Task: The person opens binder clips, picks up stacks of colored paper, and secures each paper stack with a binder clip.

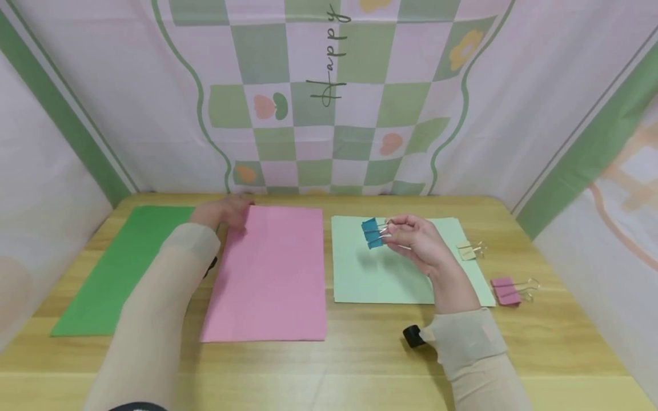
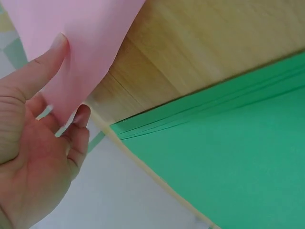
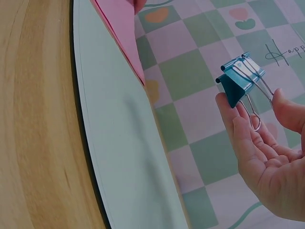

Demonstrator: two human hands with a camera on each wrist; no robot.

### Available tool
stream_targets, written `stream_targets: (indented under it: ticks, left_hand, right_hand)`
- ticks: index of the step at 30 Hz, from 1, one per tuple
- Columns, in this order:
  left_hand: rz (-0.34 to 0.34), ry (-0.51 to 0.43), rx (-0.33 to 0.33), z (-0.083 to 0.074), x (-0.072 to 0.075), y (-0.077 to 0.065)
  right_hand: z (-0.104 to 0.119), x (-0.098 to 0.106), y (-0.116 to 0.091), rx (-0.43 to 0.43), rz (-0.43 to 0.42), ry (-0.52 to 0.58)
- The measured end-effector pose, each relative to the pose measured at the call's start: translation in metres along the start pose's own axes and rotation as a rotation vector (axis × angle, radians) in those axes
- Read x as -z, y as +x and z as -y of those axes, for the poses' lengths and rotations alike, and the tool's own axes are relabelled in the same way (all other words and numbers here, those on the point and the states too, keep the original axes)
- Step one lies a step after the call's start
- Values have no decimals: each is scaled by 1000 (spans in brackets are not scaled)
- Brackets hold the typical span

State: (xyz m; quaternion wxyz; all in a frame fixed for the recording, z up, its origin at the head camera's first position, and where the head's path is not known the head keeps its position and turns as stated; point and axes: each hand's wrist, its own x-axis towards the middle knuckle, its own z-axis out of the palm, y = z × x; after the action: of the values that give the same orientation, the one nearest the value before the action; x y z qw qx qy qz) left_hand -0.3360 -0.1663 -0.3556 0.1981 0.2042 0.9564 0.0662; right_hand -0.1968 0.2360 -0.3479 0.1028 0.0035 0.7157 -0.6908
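Note:
My left hand (image 1: pixel 222 213) is at the far left corner of a pink paper stack (image 1: pixel 275 274). In the left wrist view, the thumb lies on top of the pink paper (image 2: pixel 90 33) and the fingers are beneath, pinching its corner. My right hand (image 1: pixel 418 242) holds a blue binder clip (image 1: pixel 372 233) by its wire handles, above a pale green paper stack (image 1: pixel 360 279). The right wrist view shows the clip (image 3: pixel 240 78) between thumb and fingers, with its folded body pointing away from the palm. The clip is apart from the paper.
A green paper stack (image 1: pixel 118 262) lies on the left of the wooden table (image 1: pixel 360 365), its edges slightly fanned. A yellow binder clip (image 1: pixel 466 251) is at the pale green stack's right edge. A pink binder clip (image 1: pixel 506 291) lies nearby. A patterned curtain (image 1: pixel 313 142) hangs behind.

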Motion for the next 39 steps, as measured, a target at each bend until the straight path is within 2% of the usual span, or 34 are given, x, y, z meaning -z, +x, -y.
stream_targets:
  ticks: [5,10,15,19,27,31,39]
  left_hand:
    - [50,3,17,3,2,-3]
    - [62,-67,32,4,5,-3]
    - [78,-164,3,6,11,-3]
    - [100,-180,-18,11,19,-7]
    - [248,-358,81,11,39,-19]
    - [284,-384,70,12,42,-23]
    - [314,-361,22,15,46,-29]
  right_hand:
    - [-2,1,1,-2,2,-6]
    - [-3,1,3,-9,-6,-18]
    - [-3,0,3,-10,-6,-13]
    - [-4,-2,3,-16,-11,-14]
    - [-2,-4,4,-15,-23,8]
    - [-2,-5,3,-14,-21,17]
    - [-3,-10,4,-18,-19,40]
